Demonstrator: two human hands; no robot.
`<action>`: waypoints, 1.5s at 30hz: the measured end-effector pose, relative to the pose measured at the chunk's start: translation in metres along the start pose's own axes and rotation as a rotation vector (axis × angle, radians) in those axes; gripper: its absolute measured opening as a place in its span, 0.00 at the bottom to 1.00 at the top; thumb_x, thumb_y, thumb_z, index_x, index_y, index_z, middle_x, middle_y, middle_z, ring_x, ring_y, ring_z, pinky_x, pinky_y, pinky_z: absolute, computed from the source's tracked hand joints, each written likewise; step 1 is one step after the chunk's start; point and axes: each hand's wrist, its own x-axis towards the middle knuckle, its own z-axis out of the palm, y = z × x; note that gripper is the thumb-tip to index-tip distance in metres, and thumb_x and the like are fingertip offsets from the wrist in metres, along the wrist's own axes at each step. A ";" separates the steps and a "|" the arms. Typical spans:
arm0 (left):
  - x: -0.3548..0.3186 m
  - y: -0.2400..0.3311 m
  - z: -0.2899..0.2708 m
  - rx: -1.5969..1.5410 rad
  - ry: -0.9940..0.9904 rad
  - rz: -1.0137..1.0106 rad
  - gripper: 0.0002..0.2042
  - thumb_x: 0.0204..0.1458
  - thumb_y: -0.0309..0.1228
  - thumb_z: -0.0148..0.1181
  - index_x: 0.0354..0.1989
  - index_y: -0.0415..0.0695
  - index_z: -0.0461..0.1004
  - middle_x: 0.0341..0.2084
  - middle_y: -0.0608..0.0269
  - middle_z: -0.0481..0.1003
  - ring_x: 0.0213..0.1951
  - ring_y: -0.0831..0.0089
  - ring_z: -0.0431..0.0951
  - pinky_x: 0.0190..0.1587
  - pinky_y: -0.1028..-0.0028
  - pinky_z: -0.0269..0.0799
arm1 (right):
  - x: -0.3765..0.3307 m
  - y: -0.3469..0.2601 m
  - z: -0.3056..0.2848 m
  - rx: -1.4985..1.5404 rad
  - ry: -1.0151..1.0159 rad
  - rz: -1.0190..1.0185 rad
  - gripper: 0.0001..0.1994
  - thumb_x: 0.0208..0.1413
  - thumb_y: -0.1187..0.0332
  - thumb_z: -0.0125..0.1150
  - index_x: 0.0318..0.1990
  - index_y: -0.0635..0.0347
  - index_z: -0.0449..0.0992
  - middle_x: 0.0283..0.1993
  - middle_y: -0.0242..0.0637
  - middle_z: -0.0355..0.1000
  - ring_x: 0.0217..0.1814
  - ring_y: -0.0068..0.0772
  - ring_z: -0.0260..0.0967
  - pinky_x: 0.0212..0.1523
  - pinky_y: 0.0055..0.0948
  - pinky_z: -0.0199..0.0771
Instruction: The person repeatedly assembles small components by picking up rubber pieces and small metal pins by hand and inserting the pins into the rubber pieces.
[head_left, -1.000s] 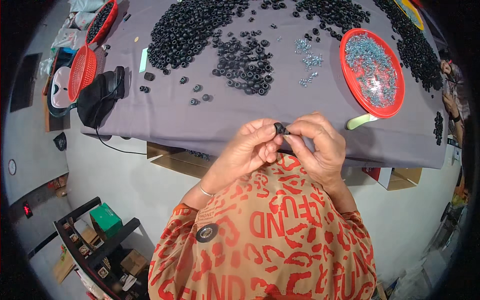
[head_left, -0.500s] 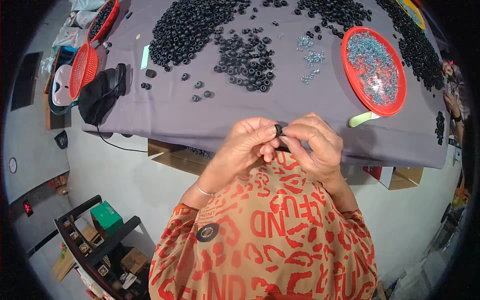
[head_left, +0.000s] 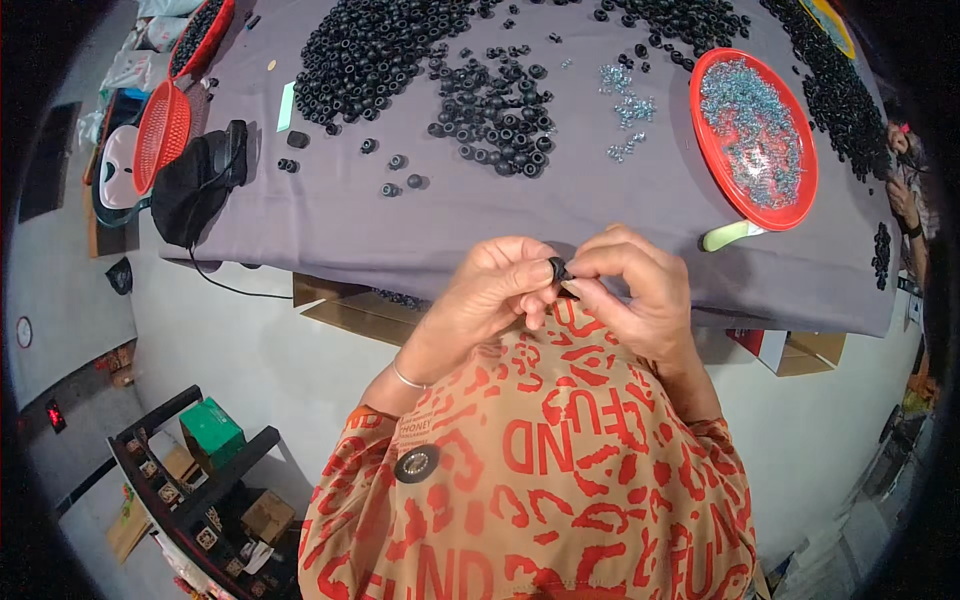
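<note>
- Little has shifted since the earlier frames: both hands hold the same pose at the near table edge, pressed together over one small part, and the heaps on the table lie as they did.
- Head view, hands: left hand point(head_left: 490, 290) curled, thumb and forefinger closed on a small black rubber ring point(head_left: 558, 270); right hand point(head_left: 640, 290) meets it from the other side, fingertips pinched tight on the same ring. Neither hand is open. Whether a metal piece sits inside the ring cannot be told; the fingers cover it.
- Ring is held off the table, just above the near edge and in front of the orange patterned garment point(head_left: 540, 470); judged, this keeps it close under the eyes for fine finger work.
- Head view, table: grey cloth-covered table point(head_left: 400, 225) carries a large heap of black rubber rings point(head_left: 380, 50) at far left and a looser cluster point(head_left: 495, 115) nearer centre, within reach of the left hand.
- Round red plastic tray point(head_left: 800, 190) of small silvery metal parts point(head_left: 755, 130) lies to the right, with a few loose ones point(head_left: 625, 110) beside it, probably so the right hand can draw from it.
- Red mesh basket point(head_left: 160, 135) and black pouch point(head_left: 195, 190) sit at the left end, well apart from the hands.
</note>
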 end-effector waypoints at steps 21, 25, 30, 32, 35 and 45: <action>-0.025 -0.008 -0.017 -0.029 0.005 -0.277 0.10 0.50 0.28 0.59 0.36 0.33 0.74 0.20 0.61 0.74 0.17 0.80 0.73 0.20 0.80 0.73 | -0.010 0.007 0.010 0.187 -0.385 0.157 0.12 0.34 0.82 0.64 0.31 0.64 0.74 0.24 0.34 0.67 0.21 0.21 0.63 0.19 0.20 0.60; -0.031 -0.004 -0.019 0.054 0.021 -0.279 0.08 0.50 0.26 0.58 0.35 0.33 0.73 0.21 0.60 0.74 0.17 0.79 0.73 0.22 0.80 0.73 | -0.006 0.004 0.019 0.229 -0.399 0.164 0.10 0.36 0.81 0.64 0.29 0.63 0.73 0.22 0.34 0.67 0.20 0.23 0.62 0.19 0.22 0.59; -0.033 -0.007 -0.035 -0.081 -0.006 -0.322 0.06 0.50 0.25 0.57 0.33 0.34 0.71 0.21 0.58 0.75 0.18 0.77 0.74 0.22 0.79 0.73 | -0.003 0.018 0.034 0.270 -0.444 0.184 0.08 0.39 0.78 0.64 0.27 0.62 0.71 0.22 0.32 0.66 0.19 0.24 0.61 0.19 0.24 0.58; -0.037 -0.003 -0.030 0.061 0.211 -0.123 0.07 0.48 0.22 0.53 0.33 0.31 0.72 0.18 0.57 0.74 0.15 0.77 0.73 0.20 0.80 0.71 | 0.005 0.016 0.035 0.283 -0.470 0.247 0.07 0.40 0.78 0.63 0.29 0.63 0.71 0.25 0.34 0.67 0.20 0.24 0.61 0.20 0.24 0.59; -0.031 0.025 -0.036 0.544 0.424 0.293 0.02 0.48 0.21 0.57 0.29 0.38 0.71 0.20 0.65 0.73 0.20 0.82 0.71 0.24 0.83 0.67 | 0.017 0.025 0.029 0.098 -0.260 0.245 0.08 0.45 0.78 0.60 0.35 0.64 0.73 0.33 0.36 0.67 0.28 0.26 0.64 0.26 0.26 0.65; 0.013 0.080 -0.077 1.825 0.766 0.983 0.08 0.37 0.26 0.65 0.25 0.42 0.72 0.30 0.64 0.73 0.36 0.66 0.69 0.39 0.69 0.65 | 0.063 0.098 0.013 -0.579 -0.107 -0.156 0.12 0.40 0.81 0.57 0.34 0.58 0.74 0.32 0.36 0.64 0.35 0.36 0.63 0.34 0.32 0.66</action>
